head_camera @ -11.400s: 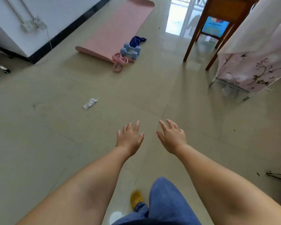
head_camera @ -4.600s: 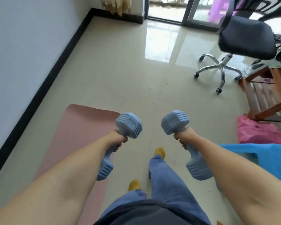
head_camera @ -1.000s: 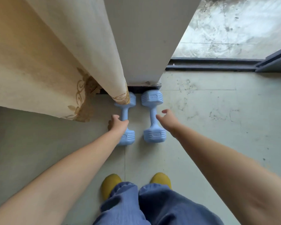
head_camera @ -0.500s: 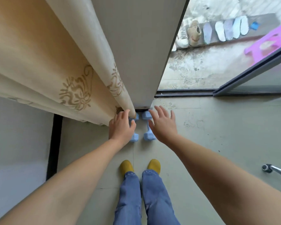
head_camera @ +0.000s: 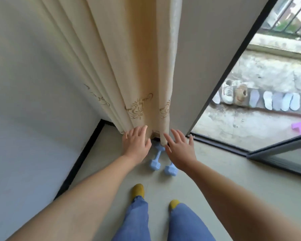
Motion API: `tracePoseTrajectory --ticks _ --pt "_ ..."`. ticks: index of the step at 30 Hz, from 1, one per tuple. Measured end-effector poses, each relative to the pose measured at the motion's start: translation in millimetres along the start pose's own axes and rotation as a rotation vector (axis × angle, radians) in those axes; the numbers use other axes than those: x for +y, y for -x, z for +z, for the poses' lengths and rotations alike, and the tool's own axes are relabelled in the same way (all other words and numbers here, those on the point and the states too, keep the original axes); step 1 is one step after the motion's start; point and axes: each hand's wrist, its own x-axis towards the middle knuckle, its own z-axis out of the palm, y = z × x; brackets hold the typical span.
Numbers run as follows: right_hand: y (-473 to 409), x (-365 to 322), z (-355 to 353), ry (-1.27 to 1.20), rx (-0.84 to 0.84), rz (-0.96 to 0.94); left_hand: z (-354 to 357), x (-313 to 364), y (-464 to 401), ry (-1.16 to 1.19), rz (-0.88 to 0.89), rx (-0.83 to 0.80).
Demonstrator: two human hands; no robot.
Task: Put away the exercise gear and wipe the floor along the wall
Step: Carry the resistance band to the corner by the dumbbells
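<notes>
Two light-blue dumbbells lie side by side on the floor at the foot of the cream curtain [head_camera: 137,80]. The left dumbbell [head_camera: 155,158] shows its handle and near head; its far end goes under the curtain hem. Of the right dumbbell [head_camera: 170,169] only the near head shows, the rest is behind my right hand. My left hand [head_camera: 135,143] hovers above them with fingers spread and holds nothing. My right hand [head_camera: 179,148] is likewise spread and empty. The mat, bands and cloth are out of view.
A white wall [head_camera: 33,84] with a black skirting [head_camera: 83,152] runs on the left. A wall pier [head_camera: 207,58] stands behind the curtain. On the right a sliding door track [head_camera: 221,145] opens onto a balcony with shoes and insoles [head_camera: 261,100]. My feet [head_camera: 137,190] stand just behind the dumbbells.
Both hands have lifted further off the dumbbells, which stay on the floor by the curtain. My view has risen and tilted up, showing more curtain and balcony.
</notes>
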Motion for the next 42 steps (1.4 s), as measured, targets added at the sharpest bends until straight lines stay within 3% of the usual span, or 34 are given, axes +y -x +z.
tracePoseTrajectory --ticks 4,9,15,21,26,36,42 --pt "-10.8 -2.1 -18.5 0.075 -0.009 -0.186 -8.0 -1.1 30.3 0.006 -0.267 0.082" --pt "-0.5 -14.4 -28.7 0.235 -0.026 -0.509 -0.3 14.7 127.7 0.046 -0.566 0.14" --pt "55.1 -94.8 -7.3 0.39 -0.052 -0.951 8.4 25.4 262.0 0.082 -0.974 0.324" --pt "171.0 -164.0 31.4 0.514 -0.109 -1.422 28.3 73.5 407.4 0.086 -1.429 0.45" --pt "289.2 -178.1 67.2 0.602 -0.12 -1.709 58.5 150.8 527.7 0.102 -1.736 0.496" --pt "538.6 -103.9 166.0 0.644 -0.214 -1.997 137.4 336.2 727.6 0.103 -2.082 0.561" --pt "683.8 -67.1 209.5 0.718 -0.237 -2.272 171.9 433.2 839.8 0.168 -2.295 0.551"
